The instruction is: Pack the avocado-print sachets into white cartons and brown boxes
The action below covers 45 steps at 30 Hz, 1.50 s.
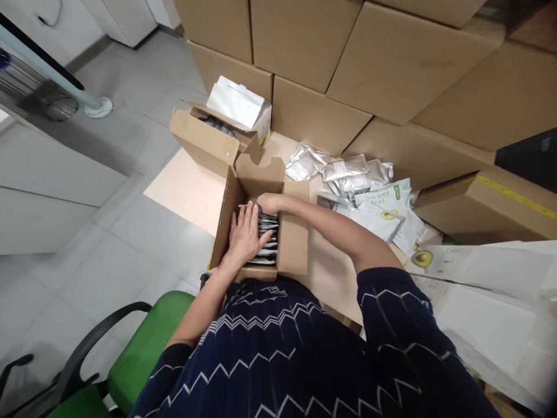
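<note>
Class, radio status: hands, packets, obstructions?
Left hand spread on packets lined up in carton. Right hand at row's far end, grip hidden. Nothing visibly blocking either hand.

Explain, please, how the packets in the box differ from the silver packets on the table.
The packets in the box stand in a tight row, while the silver packets lie overlapping in loose heaps. The packets in the box show mostly thin edges; the silver packets show broad, shiny faces. The left hand is laid over the packets in the box; no hand touches the silver packets. Both are thin.
</note>
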Tool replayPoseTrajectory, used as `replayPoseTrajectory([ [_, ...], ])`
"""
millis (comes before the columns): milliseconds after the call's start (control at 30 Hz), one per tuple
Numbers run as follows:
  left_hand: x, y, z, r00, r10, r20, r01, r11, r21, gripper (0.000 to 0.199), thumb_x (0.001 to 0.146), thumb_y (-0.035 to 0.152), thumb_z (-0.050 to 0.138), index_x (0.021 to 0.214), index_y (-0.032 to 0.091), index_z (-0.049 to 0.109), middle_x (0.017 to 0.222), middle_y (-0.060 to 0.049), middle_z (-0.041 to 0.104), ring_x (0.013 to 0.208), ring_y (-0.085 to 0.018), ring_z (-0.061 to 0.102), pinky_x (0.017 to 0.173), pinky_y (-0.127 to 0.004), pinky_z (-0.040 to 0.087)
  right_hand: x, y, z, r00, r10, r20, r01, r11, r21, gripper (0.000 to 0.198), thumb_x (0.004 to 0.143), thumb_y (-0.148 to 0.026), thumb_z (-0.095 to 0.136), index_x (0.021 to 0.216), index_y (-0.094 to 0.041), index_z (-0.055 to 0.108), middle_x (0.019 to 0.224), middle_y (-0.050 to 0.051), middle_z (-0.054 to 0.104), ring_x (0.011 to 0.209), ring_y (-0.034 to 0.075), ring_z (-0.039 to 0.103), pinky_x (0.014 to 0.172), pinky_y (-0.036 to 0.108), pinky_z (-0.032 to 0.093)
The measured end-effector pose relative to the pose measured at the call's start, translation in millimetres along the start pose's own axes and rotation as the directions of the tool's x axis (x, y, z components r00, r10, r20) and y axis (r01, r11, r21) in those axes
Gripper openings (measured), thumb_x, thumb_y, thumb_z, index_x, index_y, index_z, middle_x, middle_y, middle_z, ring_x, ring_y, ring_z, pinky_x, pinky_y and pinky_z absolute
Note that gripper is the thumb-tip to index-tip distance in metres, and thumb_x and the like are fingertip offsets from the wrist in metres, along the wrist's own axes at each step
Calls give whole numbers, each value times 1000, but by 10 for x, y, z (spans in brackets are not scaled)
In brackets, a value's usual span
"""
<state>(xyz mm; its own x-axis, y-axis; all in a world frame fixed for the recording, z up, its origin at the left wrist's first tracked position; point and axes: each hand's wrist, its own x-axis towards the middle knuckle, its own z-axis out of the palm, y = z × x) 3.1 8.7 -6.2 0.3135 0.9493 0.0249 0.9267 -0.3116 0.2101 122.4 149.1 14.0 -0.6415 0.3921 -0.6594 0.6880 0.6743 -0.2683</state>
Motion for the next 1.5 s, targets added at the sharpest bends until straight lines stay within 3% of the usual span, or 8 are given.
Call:
replayPoseTrajectory([
  [200,47,-15,28,999,-25,39,24,999,30,82,96,61,40,155,4,31,163,-20,29,150,-42,27,122,-60,21,-358,0,-29,958,-4,-286,81,963,258,30,92,-15,55,112,-6,75,115,20,74,103,24,71,86,29,51],
  [367,39,-7,8,998,-34,55,32,999,31,80,97,60,38,155,6,32,164,-19,29,150,-40,27,123,-58,20,-1043,664,224,592,358,-722,379,667,641,35,94,-35,58,123,-19,68,108,8,75,91,16,71,87,31,55],
  [700,38,0,7,999,-28,31,27,999,26,79,96,61,40,154,8,35,163,-20,31,150,-41,28,122,-59,21,-1160,1156,1477,555,800,-229,-670,593,447,62,93,-28,58,152,-18,43,153,23,44,137,37,46,102,49,43],
  [933,26,10,6,999,-34,39,33,999,26,77,97,59,39,155,9,35,163,-19,31,150,-40,28,122,-59,21,-1622,1104,1041,268,896,-354,-660,439,609,44,97,-20,36,131,-21,63,113,19,71,104,32,66,82,39,48],
  [1100,20,26,-12,999,-27,24,26,999,44,74,97,58,40,152,9,40,161,-20,34,148,-40,30,122,-59,22,-2250,672,418,27,747,-664,-300,640,708,37,102,-41,39,96,-20,68,81,8,66,82,24,62,72,35,46],
  [1200,19,24,-14,1000,-25,18,24,998,54,72,97,58,42,151,10,43,160,-21,36,147,-41,32,121,-59,24,-2259,296,78,178,590,-787,-91,807,584,38,102,-43,41,83,-20,65,73,3,60,74,21,59,70,33,45],
  [1367,14,15,-12,1000,-17,5,16,998,63,69,96,58,43,148,13,48,157,-21,40,145,-41,35,120,-59,26,-1558,-62,-290,707,248,-663,-51,952,302,25,99,-27,47,106,-21,70,96,6,72,92,23,66,77,29,44],
  [1500,4,22,-9,1000,-22,-3,22,998,61,68,96,59,42,147,13,49,156,-20,41,145,-41,34,120,-59,27,-821,-88,-373,898,172,-405,-123,982,143,28,93,-20,53,114,-14,72,113,14,74,101,26,68,77,27,43],
])
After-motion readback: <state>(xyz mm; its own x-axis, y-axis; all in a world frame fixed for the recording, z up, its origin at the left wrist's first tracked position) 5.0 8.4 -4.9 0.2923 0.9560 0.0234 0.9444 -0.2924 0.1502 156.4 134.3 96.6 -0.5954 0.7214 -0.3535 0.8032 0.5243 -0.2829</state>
